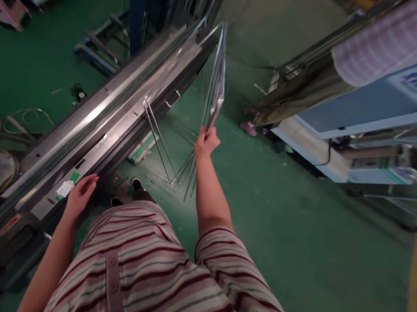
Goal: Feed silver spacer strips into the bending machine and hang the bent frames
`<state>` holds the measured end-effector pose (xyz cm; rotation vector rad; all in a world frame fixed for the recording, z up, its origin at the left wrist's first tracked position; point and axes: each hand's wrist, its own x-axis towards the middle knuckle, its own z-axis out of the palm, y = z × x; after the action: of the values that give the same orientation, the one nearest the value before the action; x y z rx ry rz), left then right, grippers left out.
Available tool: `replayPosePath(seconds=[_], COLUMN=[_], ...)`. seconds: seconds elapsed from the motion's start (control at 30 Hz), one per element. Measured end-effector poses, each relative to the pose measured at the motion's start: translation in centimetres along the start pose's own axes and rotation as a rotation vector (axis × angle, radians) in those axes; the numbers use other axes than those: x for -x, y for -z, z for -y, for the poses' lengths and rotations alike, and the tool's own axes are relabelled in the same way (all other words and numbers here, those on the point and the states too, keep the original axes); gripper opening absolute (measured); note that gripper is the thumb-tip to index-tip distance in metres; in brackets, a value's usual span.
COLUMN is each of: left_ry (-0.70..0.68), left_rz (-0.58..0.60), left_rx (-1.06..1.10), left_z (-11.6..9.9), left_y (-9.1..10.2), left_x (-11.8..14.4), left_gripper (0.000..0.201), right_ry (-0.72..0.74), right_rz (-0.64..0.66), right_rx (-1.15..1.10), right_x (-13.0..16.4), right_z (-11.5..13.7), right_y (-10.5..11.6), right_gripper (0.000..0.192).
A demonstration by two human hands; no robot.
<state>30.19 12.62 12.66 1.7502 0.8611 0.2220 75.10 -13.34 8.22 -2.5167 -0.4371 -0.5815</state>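
My right hand (208, 143) is closed around the edge of several thin, silvery rectangular metal frames (218, 79), held upright in front of me. Their far ends reach up to the end of a long metal machine bed (118, 122). Another thin frame part (160, 141) slants down beside the bed; whether it belongs to the same bundle I cannot tell. My left hand (82, 193) is empty, fingers loosely bent and apart, over the near edge of the bed. Close to it, a white paper scrap with green tape (65, 188) is stuck on the metal.
A green and white box (143, 147) lies on the floor under the bed's edge. To the right, another person (300, 93) stands by a blue and white machine (360, 104). A blue metal rack (102, 50) stands behind the bed; a pink stool (9, 2) is at far left.
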Motion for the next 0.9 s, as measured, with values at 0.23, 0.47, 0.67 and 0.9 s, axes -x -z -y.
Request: replayPosePath(seconds=[0.23, 0.47, 0.67, 0.9], left_ry=[0.108, 0.158, 0.185, 0.163], left_rz=[-0.054, -0.137, -0.183, -0.176], left_rx=[0.034, 0.026, 0.034, 0.014], left_z=[1.2, 2.9, 4.5, 4.3], left_y=[0.3, 1.4, 1.4, 1.2], left_x=[1.9, 4.6, 6.2, 6.3], left_gripper=[0.068, 0.065, 0.065, 0.061], right_ry=[-0.049, -0.078, -0.038, -0.181], right_rz=[0.303, 0.412, 0.584, 0.512], right_rx=[-0.454, -0.605, -0.590, -0.416], right_x=[0.8, 3.7, 3.9, 3.8], right_z=[6.8, 11.3, 10.2, 11.4], right_y=[-11.5, -18.1, -19.5, -19.9], right_gripper=[0.029, 0.048, 0.054, 0.019])
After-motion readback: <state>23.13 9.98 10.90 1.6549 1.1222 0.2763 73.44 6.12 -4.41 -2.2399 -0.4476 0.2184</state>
